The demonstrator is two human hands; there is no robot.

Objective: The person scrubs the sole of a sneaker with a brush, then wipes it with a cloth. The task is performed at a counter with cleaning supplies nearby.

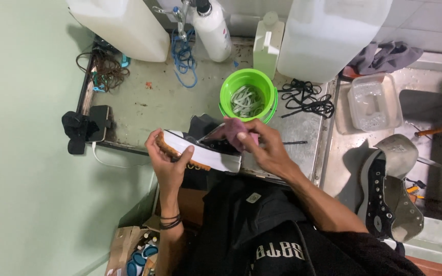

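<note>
My left hand [167,161] grips the shoe [200,151] by its heel, fingers wrapped round the sole, over the sink [144,110] edge. Right hand [262,148] pinches a pink cloth [237,134] against the upper. Risk: a wet sole could slip from my grip and knock the green bucket [248,94]. The cloth is mostly hidden and the toe obscured.
</note>
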